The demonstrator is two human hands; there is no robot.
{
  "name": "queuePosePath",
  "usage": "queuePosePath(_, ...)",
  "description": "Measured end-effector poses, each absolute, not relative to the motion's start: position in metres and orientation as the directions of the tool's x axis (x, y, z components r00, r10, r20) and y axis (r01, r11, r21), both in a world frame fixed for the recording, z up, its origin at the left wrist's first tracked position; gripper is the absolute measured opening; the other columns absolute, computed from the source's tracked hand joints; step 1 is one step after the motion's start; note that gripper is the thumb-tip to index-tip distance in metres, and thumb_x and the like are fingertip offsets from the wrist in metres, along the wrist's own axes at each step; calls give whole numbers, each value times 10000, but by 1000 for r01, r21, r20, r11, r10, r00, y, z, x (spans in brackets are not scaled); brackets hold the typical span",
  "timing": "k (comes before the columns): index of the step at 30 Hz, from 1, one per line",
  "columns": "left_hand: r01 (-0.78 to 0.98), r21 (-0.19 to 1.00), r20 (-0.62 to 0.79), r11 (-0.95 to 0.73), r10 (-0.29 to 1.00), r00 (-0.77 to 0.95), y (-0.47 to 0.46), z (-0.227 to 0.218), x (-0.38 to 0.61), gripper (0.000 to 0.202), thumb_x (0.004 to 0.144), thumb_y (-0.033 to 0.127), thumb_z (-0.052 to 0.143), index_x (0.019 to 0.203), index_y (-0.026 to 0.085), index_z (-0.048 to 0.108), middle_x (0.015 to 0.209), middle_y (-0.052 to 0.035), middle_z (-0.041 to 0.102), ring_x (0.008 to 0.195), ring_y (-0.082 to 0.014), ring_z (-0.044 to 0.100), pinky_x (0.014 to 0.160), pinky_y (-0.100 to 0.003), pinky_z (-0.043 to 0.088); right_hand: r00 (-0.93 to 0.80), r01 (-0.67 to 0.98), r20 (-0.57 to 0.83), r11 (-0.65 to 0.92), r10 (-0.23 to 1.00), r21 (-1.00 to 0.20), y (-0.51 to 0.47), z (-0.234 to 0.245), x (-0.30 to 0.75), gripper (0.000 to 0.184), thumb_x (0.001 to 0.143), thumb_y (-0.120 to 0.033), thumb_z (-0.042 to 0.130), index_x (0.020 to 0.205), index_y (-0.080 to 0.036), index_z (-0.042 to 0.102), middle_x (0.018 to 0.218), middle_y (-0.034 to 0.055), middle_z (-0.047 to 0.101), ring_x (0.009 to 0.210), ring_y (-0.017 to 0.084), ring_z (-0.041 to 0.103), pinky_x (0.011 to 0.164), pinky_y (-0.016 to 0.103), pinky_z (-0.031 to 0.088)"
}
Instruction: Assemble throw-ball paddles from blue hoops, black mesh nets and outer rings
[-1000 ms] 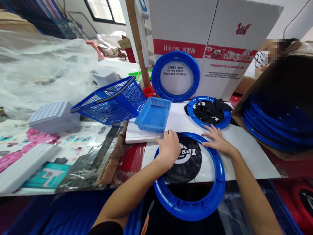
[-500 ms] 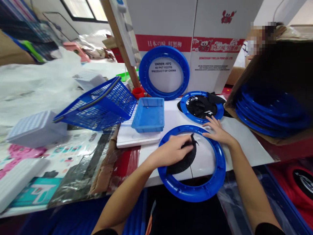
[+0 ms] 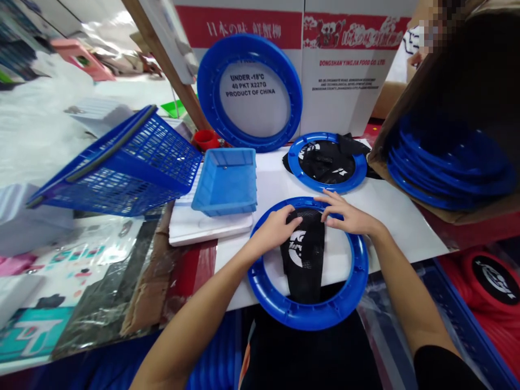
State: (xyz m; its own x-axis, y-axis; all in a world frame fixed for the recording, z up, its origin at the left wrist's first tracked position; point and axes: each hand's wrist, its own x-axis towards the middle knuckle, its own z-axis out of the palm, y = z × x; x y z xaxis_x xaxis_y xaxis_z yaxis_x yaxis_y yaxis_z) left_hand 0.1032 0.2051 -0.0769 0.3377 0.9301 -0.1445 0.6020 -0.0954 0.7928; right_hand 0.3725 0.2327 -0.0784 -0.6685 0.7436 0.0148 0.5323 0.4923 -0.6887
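Note:
A blue plastic ring [image 3: 357,271] lies partly over the table's front edge, close to my body. Across its opening is a folded piece of black mesh fabric [image 3: 309,260] with a white print. My left hand [image 3: 278,230] reaches over the ring's left side and pinches the fabric's upper left part between thumb and fingers. At the ring's upper right rim is my right hand [image 3: 345,212], its fingers apart and their tips beside the fabric's top right corner. Whether those tips touch the fabric is unclear.
Behind lies another blue ring [image 3: 295,157] with black fabric [image 3: 325,165]. A third blue ring [image 3: 207,108] leans on white cartons [image 3: 345,108]. Left are a light-blue tray [image 3: 227,184] and tilted blue basket [image 3: 162,157]. A carton [image 3: 382,157] of blue rings stands right.
The black fabric, bunched under my left hand before, now stretches down across the ring with its print showing. My right hand has moved slightly left along the rim. The view has shifted closer.

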Motion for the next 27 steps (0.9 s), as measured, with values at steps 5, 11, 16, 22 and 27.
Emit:
queuePosePath(5, 170, 942, -336, 291, 841, 423, 202, -74, 103, 367, 911, 454, 604, 1179, 203, 584, 1070, -64, 727, 914, -216, 704, 750, -321, 558, -683, 578, 17, 554, 730, -599, 224, -75, 363, 442, 895, -679, 694, 923, -241, 748, 1705, 59, 379, 1639, 410, 86, 1290, 724, 51)
queuePosePath(11, 634, 773, -276, -29, 885, 376, 203, -67, 85, 374, 906, 353, 578, 1252, 216, 544, 1107, -97, 736, 1024, -276, 701, 885, -415, 549, -656, 687, -40, 575, 753, -445, 216, -70, 362, 172, 871, -369, 810, 879, -228, 713, 1710, 29, 363, 1641, 423, 41, 1300, 741, 64)
queuePosePath(16, 852, 517, -451, -79, 821, 349, 194, -50, 71, 471, 937, 282, 541, 1395, 199, 466, 954, -81, 739, 700, -248, 716, 656, -358, 553, -627, 727, -33, 570, 778, -383, 215, -67, 367, 151, 878, -315, 804, 954, -232, 703, 1729, 41, 323, 1642, 422, 15, 1306, 738, 79)
queuePosePath(22, 896, 266, -323, -356, 842, 431, 179, -43, 88, 597, 1002, 269, 546, 1567, 222, 358, 1341, -151, 658, 1105, -330, 718, 911, -453, 576, -628, 734, -85, 552, 774, -395, 215, -74, 363, 329, 883, -363, 807, 1181, -254, 720, 1747, 68, 275, 1642, 416, 14, 1310, 722, 86)
queuePosePath(27, 892, 85, -239, -443, 861, 450, 174, -60, 114, 428, 1079, 357, 447, 1463, 182, 513, 1314, -177, 620, 1068, -324, 699, 730, -382, 601, -622, 714, -116, 499, 775, -491, 216, -82, 367, 635, 854, -410, 834, 1437, -295, 610, 1765, 85, 220, 1623, 387, 204, 1296, 649, 275)
